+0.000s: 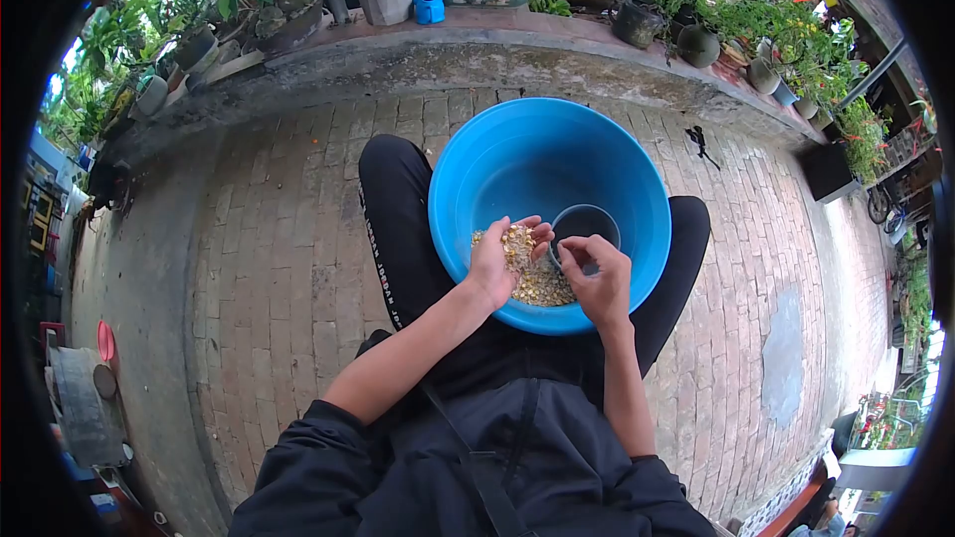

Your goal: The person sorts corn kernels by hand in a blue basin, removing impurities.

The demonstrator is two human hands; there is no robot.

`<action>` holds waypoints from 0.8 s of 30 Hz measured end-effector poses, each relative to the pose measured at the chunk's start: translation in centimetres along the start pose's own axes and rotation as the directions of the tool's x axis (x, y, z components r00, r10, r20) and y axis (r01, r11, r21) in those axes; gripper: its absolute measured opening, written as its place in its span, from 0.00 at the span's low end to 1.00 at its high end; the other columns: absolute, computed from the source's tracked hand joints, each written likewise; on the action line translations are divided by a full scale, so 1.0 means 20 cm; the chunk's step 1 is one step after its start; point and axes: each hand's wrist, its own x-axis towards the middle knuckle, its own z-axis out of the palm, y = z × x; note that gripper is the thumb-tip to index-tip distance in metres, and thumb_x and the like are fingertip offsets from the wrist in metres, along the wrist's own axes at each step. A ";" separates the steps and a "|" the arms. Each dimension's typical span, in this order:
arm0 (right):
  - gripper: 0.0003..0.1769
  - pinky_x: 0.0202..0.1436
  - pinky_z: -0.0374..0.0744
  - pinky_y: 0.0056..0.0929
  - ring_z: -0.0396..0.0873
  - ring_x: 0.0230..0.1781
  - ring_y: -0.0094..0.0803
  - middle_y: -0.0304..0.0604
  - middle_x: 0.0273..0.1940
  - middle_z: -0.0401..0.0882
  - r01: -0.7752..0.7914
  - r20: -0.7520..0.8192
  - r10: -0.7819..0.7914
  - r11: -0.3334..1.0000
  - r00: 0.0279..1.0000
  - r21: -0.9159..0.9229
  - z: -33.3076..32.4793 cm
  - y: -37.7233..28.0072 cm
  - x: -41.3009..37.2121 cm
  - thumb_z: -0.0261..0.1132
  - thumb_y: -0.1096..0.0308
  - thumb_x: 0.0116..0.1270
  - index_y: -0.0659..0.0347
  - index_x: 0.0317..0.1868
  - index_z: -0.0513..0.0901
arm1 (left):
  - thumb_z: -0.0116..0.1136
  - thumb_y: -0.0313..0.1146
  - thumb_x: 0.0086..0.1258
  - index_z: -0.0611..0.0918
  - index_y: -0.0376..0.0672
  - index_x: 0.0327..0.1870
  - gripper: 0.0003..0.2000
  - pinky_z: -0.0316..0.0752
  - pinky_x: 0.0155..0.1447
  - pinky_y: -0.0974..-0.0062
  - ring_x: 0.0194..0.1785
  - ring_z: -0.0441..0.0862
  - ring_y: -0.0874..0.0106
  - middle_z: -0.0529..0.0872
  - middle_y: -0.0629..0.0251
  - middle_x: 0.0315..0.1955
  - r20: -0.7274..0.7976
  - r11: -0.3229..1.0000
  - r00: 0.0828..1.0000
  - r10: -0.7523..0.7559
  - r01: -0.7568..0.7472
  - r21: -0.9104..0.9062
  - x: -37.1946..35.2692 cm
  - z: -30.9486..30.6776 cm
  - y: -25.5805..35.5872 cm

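My L hand [491, 259] is palm up, fingers apart & loosely cupped under a heap of grains [518, 245]; my R hand [601, 283] has thumb & index tips tog., tho can't tell if a kernel's caught btwn them. Main risk, I'd say: the L palm tips a bit, or its fingers spread, & grains slide off the edge, b/c they lie loose w/ nothing over them. Most would prob. drop in the blue basin [494, 154], but some could go over its near rim at 7 o'clock, as my wrist crosses close by. Also, my R knuckles could knock the dark bowl [587, 211], b/c they're right at its near side; a hard bump might tip it. Basin's btwn my legs, so a knee shift could jog the lot. As for where stuff lies: the heap's in my L palm, approx 10 o'clock from my R hand; loose pile [542, 289] on the basin floor is at 4 o'clock from my L & 9 from my R; bowl's at 2 from my L, 12 from my R.
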 end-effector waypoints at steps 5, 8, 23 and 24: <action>0.08 0.31 0.77 0.27 0.79 0.25 0.31 0.42 0.26 0.78 0.153 0.139 -0.132 0.976 0.982 -0.154 0.08 0.00 0.00 0.69 0.77 0.55 0.63 0.37 0.85 | 0.32 0.42 0.79 0.76 0.34 0.55 0.22 0.74 0.62 0.63 0.53 0.81 0.62 0.84 0.53 0.47 0.029 1.000 0.999 -0.019 0.019 -0.011 0.00 0.00 0.00; 0.07 0.31 0.77 0.30 0.79 0.26 0.33 0.43 0.26 0.78 0.199 0.132 -0.175 0.958 0.976 -0.206 0.08 0.02 0.02 0.69 0.75 0.55 0.62 0.36 0.85 | 0.32 0.42 0.79 0.76 0.35 0.55 0.22 0.73 0.63 0.63 0.54 0.81 0.62 0.84 0.54 0.48 0.026 1.000 0.999 -0.024 0.024 -0.009 -0.01 0.00 0.00; 0.06 0.32 0.75 0.36 0.78 0.26 0.39 0.41 0.25 0.77 0.267 0.152 -0.229 0.907 0.962 -0.324 0.11 0.04 0.06 0.69 0.69 0.56 0.59 0.35 0.85 | 0.31 0.42 0.79 0.75 0.35 0.55 0.22 0.73 0.63 0.64 0.54 0.81 0.62 0.83 0.53 0.49 -0.002 1.000 1.000 -0.011 0.011 0.010 -0.02 0.01 0.00; 0.06 0.32 0.75 0.36 0.78 0.26 0.39 0.41 0.26 0.77 0.267 0.150 -0.229 0.906 0.962 -0.327 0.10 0.03 0.06 0.69 0.69 0.55 0.58 0.34 0.85 | 0.31 0.42 0.79 0.75 0.34 0.55 0.22 0.73 0.63 0.63 0.54 0.81 0.62 0.83 0.53 0.49 -0.003 1.000 1.000 -0.007 0.007 0.017 -0.02 0.01 0.00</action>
